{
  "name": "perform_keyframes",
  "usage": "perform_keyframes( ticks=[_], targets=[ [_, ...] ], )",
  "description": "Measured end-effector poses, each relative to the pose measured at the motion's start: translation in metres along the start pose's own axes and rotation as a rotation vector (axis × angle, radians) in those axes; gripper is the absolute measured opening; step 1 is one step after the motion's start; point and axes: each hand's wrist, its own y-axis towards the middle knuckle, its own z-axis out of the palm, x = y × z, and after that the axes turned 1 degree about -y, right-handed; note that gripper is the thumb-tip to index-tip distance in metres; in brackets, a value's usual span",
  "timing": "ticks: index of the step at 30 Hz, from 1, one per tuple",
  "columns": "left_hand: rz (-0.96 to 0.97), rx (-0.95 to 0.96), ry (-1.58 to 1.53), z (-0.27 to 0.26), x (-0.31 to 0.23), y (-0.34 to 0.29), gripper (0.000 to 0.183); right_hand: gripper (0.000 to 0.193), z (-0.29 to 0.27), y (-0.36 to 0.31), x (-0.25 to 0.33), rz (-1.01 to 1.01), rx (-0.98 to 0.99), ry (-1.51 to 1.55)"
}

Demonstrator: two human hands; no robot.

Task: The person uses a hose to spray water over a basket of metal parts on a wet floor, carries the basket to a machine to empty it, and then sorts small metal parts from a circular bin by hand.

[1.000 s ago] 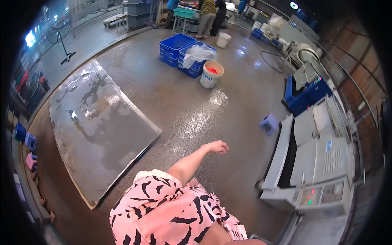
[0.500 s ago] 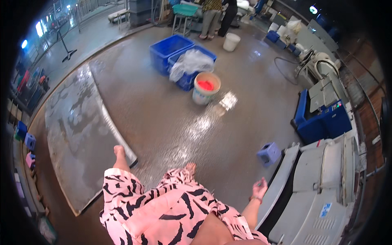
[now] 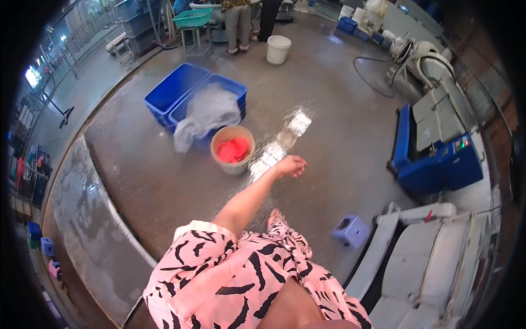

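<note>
My left arm reaches forward from a pink sleeve with black marks. At its end, my left hand (image 3: 290,166) hangs in the air over the wet floor, fingers loosely bent, and I see nothing in it. Nearest to it stands a round bucket (image 3: 247,134) with red pieces (image 3: 232,149) inside, just left of the hand and apart from it. Behind the bucket, crumpled clear plastic (image 3: 211,109) spills over one of two blue crates (image 3: 163,90). My right hand is out of view. One bare foot (image 3: 274,214) shows below my trouser leg.
A purple stool (image 3: 351,231) stands by a grey machine (image 3: 411,263) on my right; a blue-and-grey machine (image 3: 438,159) is beyond. A raised slab (image 3: 87,219) lies left. Farther off are a white bucket (image 3: 279,50), a green basin (image 3: 192,18) and people standing.
My left arm has swung forward and right, into the middle of the view. My right hand has left the picture. The bucket and crates now appear nearer and farther left.
</note>
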Motion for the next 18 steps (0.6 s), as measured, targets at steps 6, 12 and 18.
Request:
perform_keyframes(
  ticks=[6,12,18],
  targets=[
    [-0.29,0.209,-0.09,-0.035,-0.1,0.089,0.036,0.026,0.227,0.023,0.339,-0.652,0.349,-0.316],
    [-0.321,0.019,-0.404,-0.172,-0.172,0.19,0.051,0.019,0.561,-0.11,0.617,-1.304,0.772,-0.428],
    [-0.284,0.201,-0.549,-0.221,-0.272,0.4,0.066,0.023,0.767,-0.168,0.706,-1.622,0.875,-0.626]
  ],
)
